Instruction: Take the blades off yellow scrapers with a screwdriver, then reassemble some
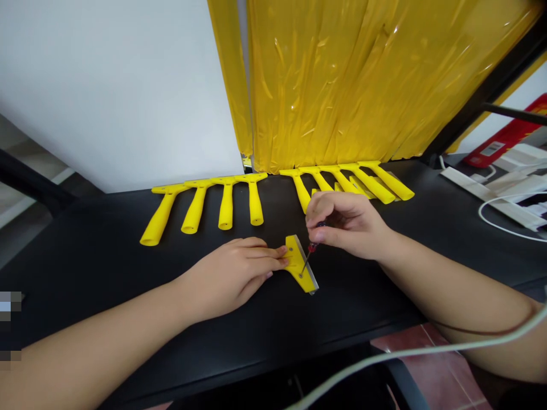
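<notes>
While the black worktop (363, 307) stretches out in front of you, a yellow plastic curtain (320, 85) hangs along its far side, next to a white panel (115, 85) on your left. Near that far edge lie four yellow scrapers (195, 208) in a row, and to their right a second group of scrapers (370, 185), partly hidden behind your right hand (352, 225). Farther right sits a red package (504, 134). Your left hand (239, 270) lies low over the worktop, its fingers closed on the neck of the scraper in hand (297, 262), which lies in the middle, head to the right. Your right fingers grip a small screwdriver (313, 248), tilted, its shaft running down to the scraper head. Its tip is at the nearer screw (301, 276); the other screw (291, 249) shows farther up.
</notes>
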`<state>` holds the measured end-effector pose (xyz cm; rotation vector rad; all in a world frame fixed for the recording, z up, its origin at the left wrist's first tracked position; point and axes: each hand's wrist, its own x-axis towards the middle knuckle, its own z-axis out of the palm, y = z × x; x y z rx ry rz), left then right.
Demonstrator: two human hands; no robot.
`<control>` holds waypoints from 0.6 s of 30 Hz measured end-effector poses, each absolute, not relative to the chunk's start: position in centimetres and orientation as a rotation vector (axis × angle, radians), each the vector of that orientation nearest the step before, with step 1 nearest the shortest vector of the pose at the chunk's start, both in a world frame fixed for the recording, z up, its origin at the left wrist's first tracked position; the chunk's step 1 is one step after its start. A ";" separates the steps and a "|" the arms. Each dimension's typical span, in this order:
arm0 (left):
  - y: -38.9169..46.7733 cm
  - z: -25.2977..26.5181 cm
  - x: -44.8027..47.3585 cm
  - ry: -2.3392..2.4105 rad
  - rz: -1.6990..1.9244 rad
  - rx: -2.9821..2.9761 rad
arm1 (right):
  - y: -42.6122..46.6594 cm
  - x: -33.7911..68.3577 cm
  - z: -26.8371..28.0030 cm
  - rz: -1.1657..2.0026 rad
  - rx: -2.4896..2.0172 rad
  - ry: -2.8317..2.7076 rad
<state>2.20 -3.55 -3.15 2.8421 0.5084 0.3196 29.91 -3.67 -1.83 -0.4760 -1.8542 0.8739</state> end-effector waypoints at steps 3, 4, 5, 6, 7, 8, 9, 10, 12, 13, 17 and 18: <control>-3.5 -3.2 2.2 0.518 0.322 2.845 | -3.9 29.9 -1.3 1.029 -0.424 -1.843; -3.6 -3.2 2.2 0.521 0.322 2.847 | -4.0 30.0 -1.2 1.071 -0.419 -1.830; -3.6 -3.2 2.3 0.522 0.318 2.848 | -4.2 30.0 -1.1 1.113 -0.425 -1.811; -3.6 -3.2 2.3 0.524 0.313 2.847 | -4.3 30.0 -1.1 1.154 -0.439 -1.788; -3.6 -3.2 2.3 0.525 0.309 2.846 | -4.4 30.0 -1.1 1.191 -0.454 -1.761; -3.6 -3.2 2.3 0.526 0.305 2.845 | -4.4 30.0 -1.1 1.218 -0.465 -1.734; -3.6 -3.1 2.3 0.529 0.302 2.844 | -4.5 30.0 -1.2 1.232 -0.468 -1.714; -3.6 -3.1 2.2 0.533 0.298 2.843 | -4.4 30.0 -1.2 1.235 -0.464 -1.705; -3.6 -3.1 2.2 0.533 0.296 2.841 | -4.4 30.0 -1.2 1.218 -0.446 -1.717; -3.6 -3.1 2.2 0.533 0.295 2.839 | -4.4 30.1 -1.2 1.202 -0.446 -1.729; -3.6 -3.2 2.2 0.534 0.299 2.824 | -4.5 30.1 -1.0 1.146 -0.447 -1.757; -3.6 -3.2 2.3 0.534 0.297 2.822 | -4.6 30.1 -1.0 1.149 -0.432 -1.757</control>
